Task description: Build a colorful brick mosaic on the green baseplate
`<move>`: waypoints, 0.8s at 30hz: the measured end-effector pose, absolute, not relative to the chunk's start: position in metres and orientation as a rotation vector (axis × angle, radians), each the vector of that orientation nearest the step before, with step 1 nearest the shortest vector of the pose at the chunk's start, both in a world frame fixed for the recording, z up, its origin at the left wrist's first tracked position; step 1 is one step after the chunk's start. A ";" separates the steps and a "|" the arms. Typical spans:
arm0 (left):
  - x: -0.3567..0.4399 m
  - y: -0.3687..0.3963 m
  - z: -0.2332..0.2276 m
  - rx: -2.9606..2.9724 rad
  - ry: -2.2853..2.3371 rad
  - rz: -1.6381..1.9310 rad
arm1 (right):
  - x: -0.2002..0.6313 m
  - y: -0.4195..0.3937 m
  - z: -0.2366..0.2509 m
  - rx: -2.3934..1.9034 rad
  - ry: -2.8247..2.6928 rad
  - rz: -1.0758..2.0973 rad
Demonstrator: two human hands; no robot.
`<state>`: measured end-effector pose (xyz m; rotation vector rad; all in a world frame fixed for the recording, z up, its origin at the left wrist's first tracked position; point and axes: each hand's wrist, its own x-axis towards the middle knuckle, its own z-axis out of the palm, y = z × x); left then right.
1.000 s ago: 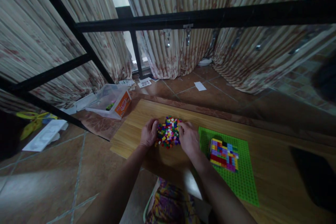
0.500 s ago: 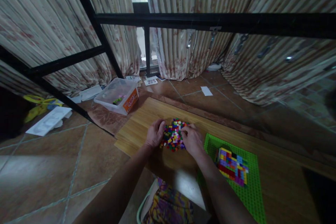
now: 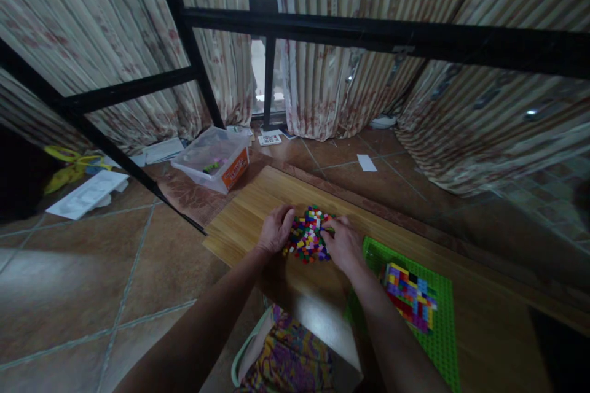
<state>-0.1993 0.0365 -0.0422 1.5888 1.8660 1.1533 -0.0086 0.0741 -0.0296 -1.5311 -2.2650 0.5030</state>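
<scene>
Head view. Pile of small coloured bricks (image 3: 310, 234) on wooden table (image 3: 249, 209): between both hands. Left hand (image 3: 275, 230): loosely curled against pile's edge. Right hand (image 3: 343, 244): fingertips pinching into pile (grasp unclear). Beyond left hand: clear box (image 3: 212, 158), orange label unreadable.

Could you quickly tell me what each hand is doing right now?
Left hand: open, cupped against the brick pile.
Right hand: fingers in the pile; grip cannot be told.

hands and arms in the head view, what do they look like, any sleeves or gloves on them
Both hands are bare: no gloves on the left hand or the right hand. Both forearms are uncovered all the way to the bottom edge of the picture, with no sleeve in view. I can make out no watch, ring or bracelet, though the picture is dim.
</scene>
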 end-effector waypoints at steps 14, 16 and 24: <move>-0.200 0.036 -0.043 1.588 1.861 1.179 | -0.009 0.110 -0.036 -1.677 -2.201 0.465; -0.200 0.037 -0.043 1.593 1.856 1.180 | -0.009 0.109 -0.036 -1.673 -2.209 0.476; -0.199 0.037 -0.042 1.606 1.848 1.192 | -0.002 0.102 -0.039 -1.556 -2.228 0.556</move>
